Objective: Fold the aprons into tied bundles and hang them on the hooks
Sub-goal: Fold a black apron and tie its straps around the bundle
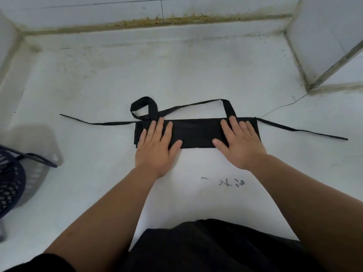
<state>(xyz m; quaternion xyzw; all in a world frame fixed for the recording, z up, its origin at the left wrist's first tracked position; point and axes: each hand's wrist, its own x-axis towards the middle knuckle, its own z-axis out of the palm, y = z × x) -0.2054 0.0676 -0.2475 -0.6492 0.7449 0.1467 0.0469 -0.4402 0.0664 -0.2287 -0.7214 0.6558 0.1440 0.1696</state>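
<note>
A black apron (196, 133) lies on the white surface, folded into a long narrow strip. Its neck strap (146, 107) loops behind the strip and runs across to the right end. One waist tie (94, 122) trails out to the left, the other tie (302, 131) to the right. My left hand (155, 146) presses flat on the strip's left end with fingers straight. My right hand (238, 142) presses flat on the right end, fingers spread. No hooks are in view.
A dark blue slatted basket (9, 183) stands at the left edge. White tiled walls (324, 36) rise at the back and right, with a grimy joint along the back. Faint black writing (231, 182) marks the surface near me.
</note>
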